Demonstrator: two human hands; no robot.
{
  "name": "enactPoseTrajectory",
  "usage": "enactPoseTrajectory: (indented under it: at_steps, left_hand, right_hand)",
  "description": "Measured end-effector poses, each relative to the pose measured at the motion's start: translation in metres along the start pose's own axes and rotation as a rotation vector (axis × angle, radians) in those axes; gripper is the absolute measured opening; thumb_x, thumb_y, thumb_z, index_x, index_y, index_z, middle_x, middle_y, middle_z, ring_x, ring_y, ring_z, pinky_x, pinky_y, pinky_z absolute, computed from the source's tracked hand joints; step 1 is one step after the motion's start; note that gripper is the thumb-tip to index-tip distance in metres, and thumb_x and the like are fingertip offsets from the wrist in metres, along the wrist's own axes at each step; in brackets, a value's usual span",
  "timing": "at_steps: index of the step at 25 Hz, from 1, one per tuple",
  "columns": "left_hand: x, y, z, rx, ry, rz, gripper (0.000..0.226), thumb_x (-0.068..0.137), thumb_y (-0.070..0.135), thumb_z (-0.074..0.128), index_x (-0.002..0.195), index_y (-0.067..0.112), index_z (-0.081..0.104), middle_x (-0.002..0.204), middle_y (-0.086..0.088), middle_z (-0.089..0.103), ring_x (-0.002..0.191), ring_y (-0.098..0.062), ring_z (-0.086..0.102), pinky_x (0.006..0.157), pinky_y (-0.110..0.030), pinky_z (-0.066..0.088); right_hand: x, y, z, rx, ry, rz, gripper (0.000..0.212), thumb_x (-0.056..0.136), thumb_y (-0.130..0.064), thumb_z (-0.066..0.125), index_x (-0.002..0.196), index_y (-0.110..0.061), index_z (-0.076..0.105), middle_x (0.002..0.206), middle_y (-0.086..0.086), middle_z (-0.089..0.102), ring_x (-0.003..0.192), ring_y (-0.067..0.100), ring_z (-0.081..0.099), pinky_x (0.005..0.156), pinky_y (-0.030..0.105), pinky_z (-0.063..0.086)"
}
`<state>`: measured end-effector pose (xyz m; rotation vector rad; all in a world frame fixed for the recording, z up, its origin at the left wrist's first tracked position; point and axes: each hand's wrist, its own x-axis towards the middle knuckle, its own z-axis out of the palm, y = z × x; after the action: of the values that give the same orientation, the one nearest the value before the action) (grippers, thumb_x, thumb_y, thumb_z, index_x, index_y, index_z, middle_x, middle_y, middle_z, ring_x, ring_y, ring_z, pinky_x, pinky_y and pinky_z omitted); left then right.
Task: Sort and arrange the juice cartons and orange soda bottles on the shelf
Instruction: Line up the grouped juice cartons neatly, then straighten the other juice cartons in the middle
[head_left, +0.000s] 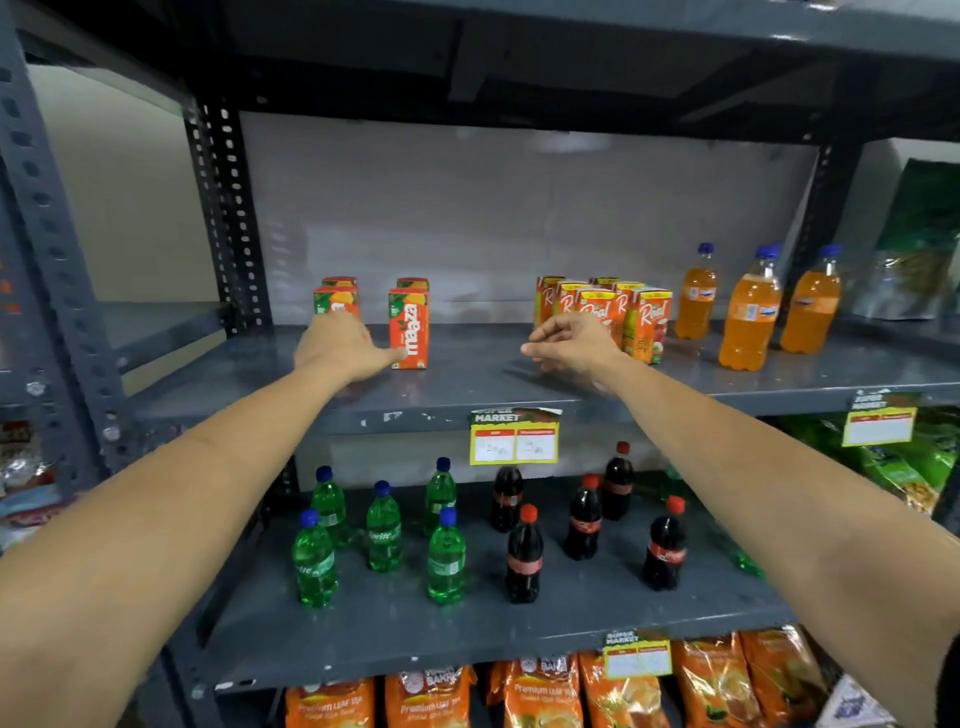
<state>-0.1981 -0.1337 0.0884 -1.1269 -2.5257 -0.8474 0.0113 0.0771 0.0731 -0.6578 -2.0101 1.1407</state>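
On the grey middle shelf (467, 387), orange Maaza juice cartons stand at the left in two short rows; one front carton (409, 327) is fully in view. My left hand (343, 351) rests against the lower half of the other front carton (336, 300), thumb spread right and touching the first carton's base. Its fingers are hidden. A tight cluster of Real juice cartons (647, 325) stands right of centre. My right hand (571, 345) hovers just in front of the cluster, fingers loosely curled, holding nothing. Three orange soda bottles (750, 317) with blue caps stand at the far right.
Perforated steel uprights (228, 218) frame the bay, and another shelf hangs overhead. Green soda bottles (384, 535) and cola bottles (524, 561) stand on the lower shelf. A yellow price tag (514, 439) hangs on the shelf edge. Orange tea packets (540, 696) lie below, green bags (919, 244) at right.
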Motion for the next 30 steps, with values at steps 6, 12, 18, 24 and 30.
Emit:
enactPoseTrajectory:
  at_steps: [6,12,18,24,30]
  left_hand:
    - [-0.021,0.111,0.058,-0.334,0.134,0.154,0.029,0.071,0.039,0.078,0.058,0.019,0.061,0.063,0.0,0.065,0.066,-0.018,0.065,0.068,-0.034,0.055]
    - [0.002,0.175,0.112,-0.568,-0.008,0.05,0.057,0.064,0.039,0.085,0.106,0.009,0.062,0.102,-0.006,0.065,0.094,-0.017,0.062,0.086,-0.029,0.05]
    - [0.012,0.202,0.141,-0.664,-0.199,-0.009,0.073,0.066,0.032,0.085,0.126,0.008,0.051,0.126,-0.009,0.061,0.111,-0.02,0.059,0.097,-0.037,0.047]
    - [0.012,0.212,0.145,-0.656,-0.155,0.003,0.06,0.072,0.025,0.081,0.123,0.006,0.055,0.123,-0.011,0.064,0.112,-0.022,0.06,0.097,-0.042,0.049]
    - [0.006,0.216,0.143,-0.67,-0.154,0.009,0.059,0.072,0.023,0.081,0.122,0.004,0.056,0.121,-0.013,0.065,0.11,-0.023,0.062,0.096,-0.043,0.05]
  right_hand:
    - [-0.012,0.03,-0.094,-0.164,0.17,-0.097,0.014,0.071,-0.02,0.083,0.071,-0.014,0.07,0.071,-0.001,0.071,0.064,0.008,0.066,0.056,0.022,0.056]
    - [0.011,0.056,-0.162,-0.234,0.317,-0.139,0.028,0.071,-0.026,0.083,0.076,-0.022,0.056,0.078,-0.003,0.063,0.078,0.015,0.061,0.069,0.026,0.051]
    - [0.031,0.078,-0.167,-0.055,0.022,0.044,0.063,0.079,-0.021,0.077,0.133,-0.011,0.044,0.125,0.005,0.058,0.117,0.022,0.055,0.099,0.043,0.049]
    - [0.038,0.086,-0.166,0.039,-0.097,0.034,0.049,0.085,-0.012,0.069,0.13,-0.008,0.05,0.124,0.01,0.061,0.117,0.024,0.058,0.084,0.029,0.054]
    - [0.035,0.088,-0.166,0.059,-0.05,0.015,0.043,0.083,-0.01,0.072,0.122,-0.007,0.056,0.121,0.012,0.063,0.114,0.025,0.06,0.094,0.041,0.054]
